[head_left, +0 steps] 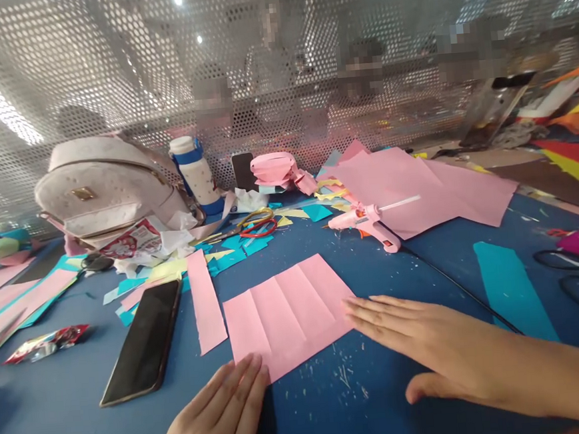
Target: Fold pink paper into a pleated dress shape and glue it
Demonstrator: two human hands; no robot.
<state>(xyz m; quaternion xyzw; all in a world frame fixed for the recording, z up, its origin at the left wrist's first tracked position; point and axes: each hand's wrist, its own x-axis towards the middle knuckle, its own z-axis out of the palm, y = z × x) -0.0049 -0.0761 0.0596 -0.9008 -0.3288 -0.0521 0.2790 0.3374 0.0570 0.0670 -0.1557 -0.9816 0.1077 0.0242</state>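
Observation:
A pink sheet of paper (289,310) with several parallel creases lies on the blue tabletop (324,408). My left hand (219,413) rests its fingertips on the sheet's near left corner, fingers stretched out and side by side. On the sheet's right edge lie the fingertips of my right hand (424,340), its fingers straight and the thumb spread away. Neither hand grips anything. Just left of the creased sheet is a narrow pink paper strip (207,304).
A pink glue gun (365,224) with its cord lies beyond the sheet, near large pink paper (417,180). A black phone (143,342), scissors (250,227), a backpack (101,185) and a bottle (198,174) stand or lie leftward. A blue paper strip (513,286) lies right.

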